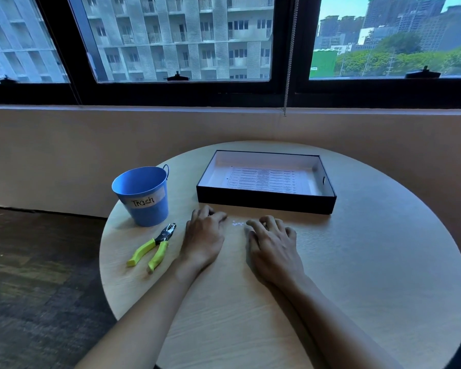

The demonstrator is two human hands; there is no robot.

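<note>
Lying in a small scatter on the round wooden table [357,275], the white paper dots [237,223] sat between the two hands, just near of the black tray [266,203]. They looked like punch-outs: featherlight, flat and limp, too thin to pinch one by one. They would likely slide or flutter at a breath. Sweeping them into a heap with a fingertip or the edge of a palm, then pressing them up from the wood, seemed the surest hold.

The left hand [204,234] rested knuckles-up just left of the dots, its fingers loosely bent and gripping nothing. The right hand [273,242] lay just right of them, fingers spread and bent with the tips on the table, also holding nothing. Whether a dot or two sat under those tips was hard to tell at this size.

Left of the left hand lay a hole punch [155,245] with yellow-green handles. Beyond it stood a blue bucket [144,198] labelled "Trash". A printed sheet [264,179] lay flat inside the tray.
</note>
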